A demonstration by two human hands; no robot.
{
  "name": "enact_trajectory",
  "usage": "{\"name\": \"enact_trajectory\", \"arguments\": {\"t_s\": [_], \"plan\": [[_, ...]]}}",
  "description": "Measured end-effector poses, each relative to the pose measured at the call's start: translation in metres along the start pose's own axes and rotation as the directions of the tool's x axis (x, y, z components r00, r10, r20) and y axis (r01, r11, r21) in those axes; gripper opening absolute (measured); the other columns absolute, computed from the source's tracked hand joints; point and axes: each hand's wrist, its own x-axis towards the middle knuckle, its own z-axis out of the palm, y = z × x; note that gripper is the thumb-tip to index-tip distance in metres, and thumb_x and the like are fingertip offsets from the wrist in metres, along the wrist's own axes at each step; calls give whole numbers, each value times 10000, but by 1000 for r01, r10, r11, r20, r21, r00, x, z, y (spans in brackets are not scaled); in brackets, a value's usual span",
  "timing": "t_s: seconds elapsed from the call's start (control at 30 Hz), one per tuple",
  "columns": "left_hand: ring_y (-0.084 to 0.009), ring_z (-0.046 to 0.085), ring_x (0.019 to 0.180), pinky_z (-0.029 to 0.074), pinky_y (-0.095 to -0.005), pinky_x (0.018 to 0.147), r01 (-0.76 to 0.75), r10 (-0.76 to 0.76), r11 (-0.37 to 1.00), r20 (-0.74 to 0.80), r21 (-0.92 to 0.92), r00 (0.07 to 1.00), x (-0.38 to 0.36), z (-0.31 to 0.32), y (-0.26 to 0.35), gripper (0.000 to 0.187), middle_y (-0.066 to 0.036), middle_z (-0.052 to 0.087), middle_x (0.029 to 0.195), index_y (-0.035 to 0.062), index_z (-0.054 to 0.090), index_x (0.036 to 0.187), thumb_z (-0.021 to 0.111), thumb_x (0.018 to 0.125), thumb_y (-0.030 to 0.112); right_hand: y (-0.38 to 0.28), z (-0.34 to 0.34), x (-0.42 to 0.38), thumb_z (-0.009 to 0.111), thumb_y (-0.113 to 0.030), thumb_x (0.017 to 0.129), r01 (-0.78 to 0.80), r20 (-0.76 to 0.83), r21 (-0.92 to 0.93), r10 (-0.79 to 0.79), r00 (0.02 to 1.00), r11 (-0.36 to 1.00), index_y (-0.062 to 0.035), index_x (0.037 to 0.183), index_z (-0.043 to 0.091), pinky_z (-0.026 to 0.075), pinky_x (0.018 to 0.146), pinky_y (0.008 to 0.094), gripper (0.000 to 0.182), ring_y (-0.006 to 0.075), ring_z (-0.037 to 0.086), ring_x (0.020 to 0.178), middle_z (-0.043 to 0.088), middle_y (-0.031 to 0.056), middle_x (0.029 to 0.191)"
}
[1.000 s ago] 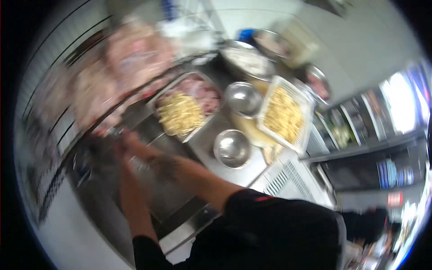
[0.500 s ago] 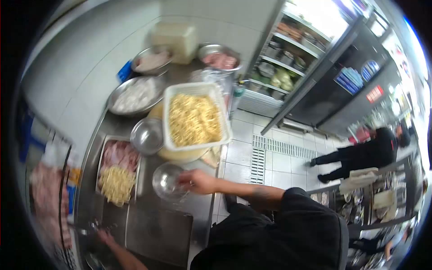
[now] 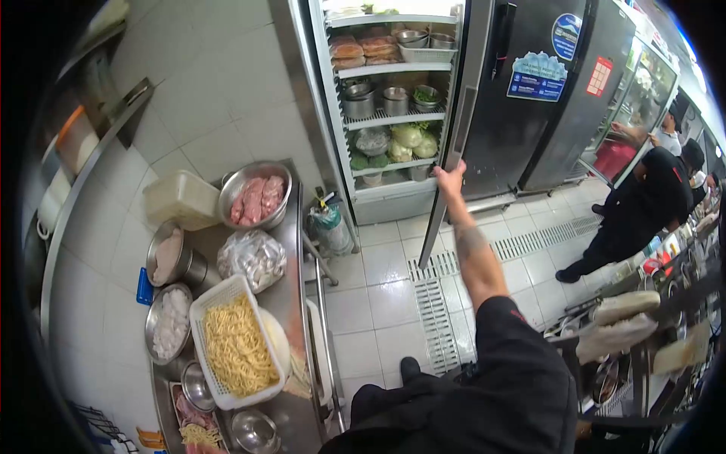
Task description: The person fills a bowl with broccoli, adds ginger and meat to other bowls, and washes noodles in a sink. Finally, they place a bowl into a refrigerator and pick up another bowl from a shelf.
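Note:
My right hand (image 3: 451,180) reaches forward to the open fridge door (image 3: 457,129), its fingers at the lower part of the door's edge. The open fridge (image 3: 393,208) holds packed meat on one shelf, metal pots below, then cabbages (image 3: 408,136) and other greens. Of my left hand (image 3: 203,448), only a sliver shows at the bottom edge, close to a tray of raw meat (image 3: 189,412) and noodles; its fingers are hidden. A white basket of yellow noodles (image 3: 240,352) stands on the steel table, beside a small metal bowl (image 3: 255,431).
The steel table (image 3: 299,257) also carries a bowl of red meat (image 3: 259,198), a plastic bag (image 3: 252,261), a lidded tub (image 3: 181,200) and a bowl of white pieces (image 3: 171,323). Floor drain grates (image 3: 439,325) cross the tiles. A person in black (image 3: 643,197) stands at right.
My right hand has left the small metal bowl and moved forward to the fridge door. The view has turned toward the fridge. My left hand is now almost out of view.

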Motion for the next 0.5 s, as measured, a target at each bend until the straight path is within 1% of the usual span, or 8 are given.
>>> {"name": "enact_trajectory", "arguments": {"t_s": [0.03,0.1,0.17,0.2,0.3,0.37,0.4,0.5], "plan": [[-254,596,941,505,-348,823,333,-297,901,163,-280,941,-10,52,47,285,-140,599,1092,-25,544,1174,571,948,147,33,22,10,753,-279,707,69,-153,33,-64,986,997,100,1381,302,365,1063,430,896,427,458,1237,466,276,1331],[-213,580,889,488,-318,828,-34,102,889,126,-456,987,-24,127,214,213,-106,586,1029,-24,553,1112,558,950,114,13,31,-15,727,-235,721,134,-227,-53,-143,963,990,85,1386,304,307,1103,446,850,415,401,1282,412,282,1358],[-223,588,993,478,-323,880,80,138,851,368,-519,920,-61,225,313,200,-109,598,1048,-22,549,1130,517,977,104,24,23,-22,703,-170,746,231,25,-39,-230,973,972,11,1473,225,366,1061,438,889,371,399,1295,293,220,1488],[-215,598,1000,481,-334,887,388,128,545,532,-743,837,-86,266,394,184,-104,610,1075,-11,573,1107,541,968,105,-32,-18,-37,665,-147,788,-231,426,292,90,900,928,-73,1508,232,506,880,392,843,317,450,1271,296,146,1521],[-296,591,1097,457,-414,970,195,676,529,548,-826,493,-148,337,555,347,-164,607,1188,1,554,1211,615,897,137,26,-104,-8,601,-196,890,-700,921,-15,283,268,714,-161,1498,333,526,778,356,665,221,596,1099,476,136,1429],[-334,567,1156,429,-439,1014,98,863,402,413,-910,290,-175,383,633,407,-187,587,1238,2,539,1254,617,876,129,76,-162,-7,636,-265,875,-277,785,-497,562,262,823,-139,1435,448,515,854,367,604,248,631,1062,591,113,1321],[-364,505,1223,383,-457,1054,-80,929,304,277,-949,248,-191,407,667,463,-203,537,1304,7,524,1293,613,852,118,170,-200,-20,653,-256,847,-2,744,-495,425,516,869,-124,1404,481,513,872,371,598,264,641,1048,632,156,1243],[-384,201,1442,224,-468,1161,-306,938,331,277,-893,208,-228,481,721,680,-213,252,1538,11,407,1426,611,784,108,239,-321,-109,636,-246,802,-262,37,-827,514,857,498,-93,1303,568,488,946,418,528,363,617,1087,632,216,1201]]}}
